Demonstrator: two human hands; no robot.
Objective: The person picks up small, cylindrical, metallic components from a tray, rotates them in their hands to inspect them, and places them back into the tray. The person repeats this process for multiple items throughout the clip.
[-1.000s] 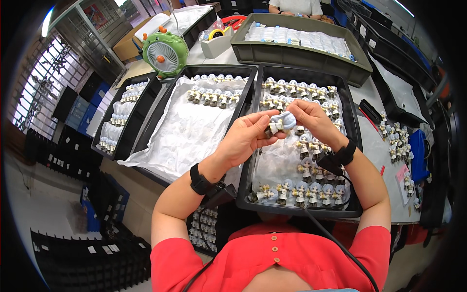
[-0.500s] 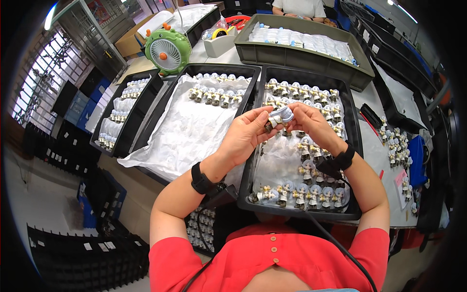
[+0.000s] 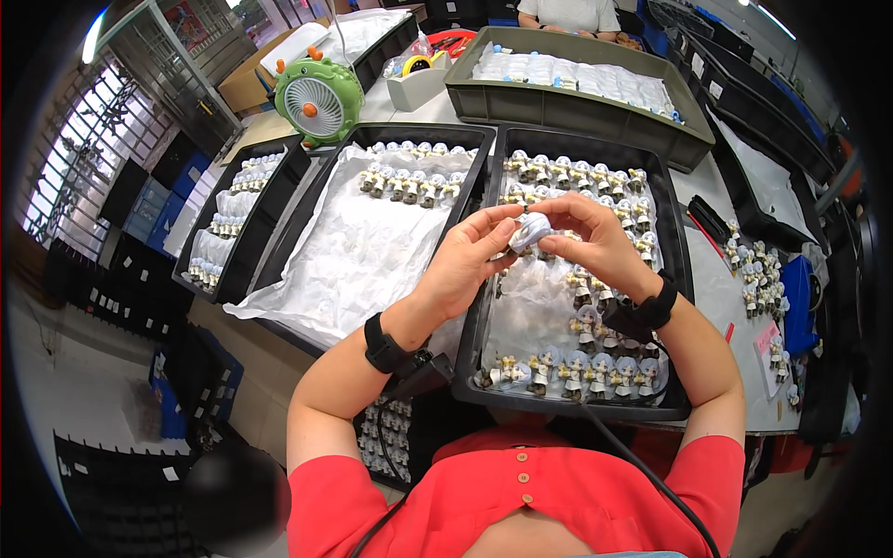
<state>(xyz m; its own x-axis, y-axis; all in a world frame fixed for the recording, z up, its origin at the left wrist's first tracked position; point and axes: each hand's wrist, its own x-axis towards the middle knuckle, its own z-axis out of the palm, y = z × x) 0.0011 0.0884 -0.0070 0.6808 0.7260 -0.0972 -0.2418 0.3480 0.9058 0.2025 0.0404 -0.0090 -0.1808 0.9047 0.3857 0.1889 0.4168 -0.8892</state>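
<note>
A small doll figurine (image 3: 531, 230) with pale blue-grey hair is held between both hands over the black tray (image 3: 569, 407) of similar figurines. My left hand (image 3: 465, 262) pinches it from the left with thumb and fingers. From the right, the thumb and fingers of my right hand (image 3: 597, 244) close on the hair side. Its face and lower body are mostly hidden. Beneath my hands, rows of figurines (image 3: 575, 370) lie on white paper in the tray. To the left, a second tray (image 3: 485, 149) holds two rows at its far end, with white paper (image 3: 349, 242) over the rest.
A green fan (image 3: 318, 100) and a tape dispenser (image 3: 417, 88) stand at the back. An olive bin (image 3: 581, 109) sits behind the trays. More figurines (image 3: 763, 279) lie on the right of the table beside a blue container (image 3: 798, 302). Across the table sits another person (image 3: 567, 14).
The figurine has been turned between my hands, so the back of its hair now shows and its body is less visible. My right fingers have shifted on it.
</note>
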